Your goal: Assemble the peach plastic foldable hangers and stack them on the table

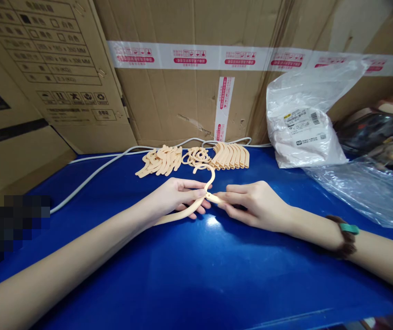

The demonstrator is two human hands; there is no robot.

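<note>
My left hand (173, 195) pinches the hanger (186, 212) below its hook (211, 176); my right hand (260, 206) pinches its right bar (214, 198); uneven pressure could slip the joint (208, 195).

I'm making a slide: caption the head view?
Left hand and right hand hold a cream hooked piece over a blue table.

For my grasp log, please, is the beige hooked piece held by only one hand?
No, the left hand and right hand both hold the beige hooked piece.
</note>
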